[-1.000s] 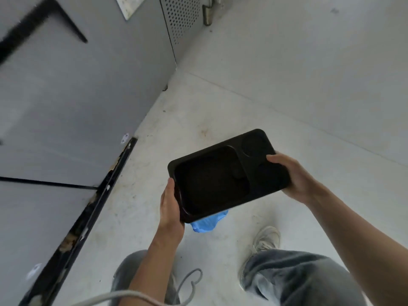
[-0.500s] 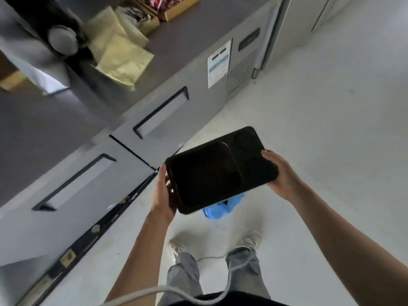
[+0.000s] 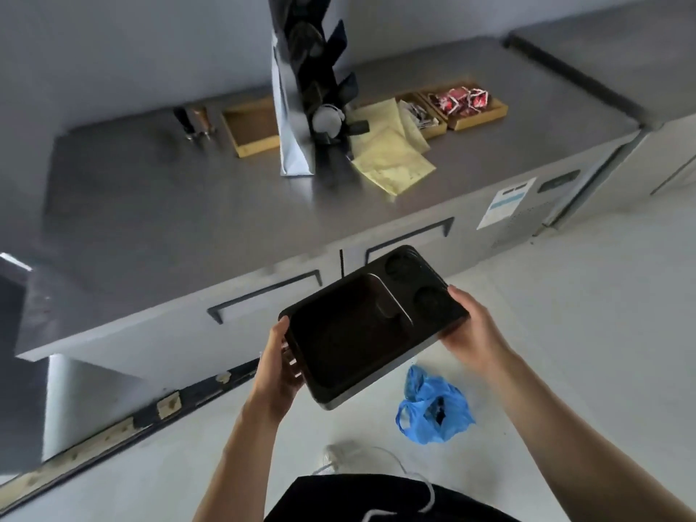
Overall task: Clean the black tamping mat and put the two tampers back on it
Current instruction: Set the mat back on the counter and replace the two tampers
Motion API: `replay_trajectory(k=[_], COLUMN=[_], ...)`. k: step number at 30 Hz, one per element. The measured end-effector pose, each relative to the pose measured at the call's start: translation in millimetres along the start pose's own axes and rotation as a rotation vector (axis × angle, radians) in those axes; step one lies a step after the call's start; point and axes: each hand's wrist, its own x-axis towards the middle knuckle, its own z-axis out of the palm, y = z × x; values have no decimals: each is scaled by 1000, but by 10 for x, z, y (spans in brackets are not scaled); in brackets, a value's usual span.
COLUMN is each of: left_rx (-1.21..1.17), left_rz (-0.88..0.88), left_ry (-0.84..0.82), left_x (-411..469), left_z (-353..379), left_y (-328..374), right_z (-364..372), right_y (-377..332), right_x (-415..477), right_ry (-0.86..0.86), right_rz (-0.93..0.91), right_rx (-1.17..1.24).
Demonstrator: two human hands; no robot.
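Note:
I hold the black tamping mat (image 3: 350, 333) in the air in front of the counter, tilted, with its large recess toward me and two round recesses at its far right end. My left hand (image 3: 278, 365) grips its near left edge. My right hand (image 3: 472, 327) grips its right end beside a round recess. Two tampers (image 3: 196, 122) with dark and brown handles stand at the back left of the grey counter (image 3: 169, 205), blurred.
A blue plastic bag (image 3: 433, 408) lies open on the pale floor below the mat. On the counter stand a silver bag (image 3: 288, 107), a black rack, wooden trays (image 3: 250, 131) and yellow paper bags (image 3: 391, 160). Drawers with black handles front the counter.
My head has lifted from the floor to the counter top. The mat stays in both hands and has come away from above the blue bag toward the counter.

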Motion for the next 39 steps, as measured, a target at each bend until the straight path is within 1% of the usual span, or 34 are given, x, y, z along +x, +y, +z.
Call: replay_trajectory(k=[5,7,13,20,24,28,33,39], left_rx=[-124,-176,-308,-407,-418,-406,-439,-549], left_rz=[59,93,151,220,242,253,315,342], left_ry=[3,0,80,148,205,245,265,327], left_x=[-63,-97,-102,70,330,641,954,1158], left_z=[-691,-871,-1196,-1240,-1243,-1127,-870,-666], left_y=[296,363,436,544,755,979,1226,1342], right_z=[809,1027,1603,2009,2198,2340,2550,2797], right_y=[398,526,769,871,851,685,387,288], right_x=[304,410,716,1181,1521,1863,2387,2720], right_ry=[-75,-86,-151,-206,-205,-216,-234,-207], right_rz=[8,17,55,99,135,162,221,265], right_rx=[-20,-24,-38,-48,-61,-53,-96,-139])
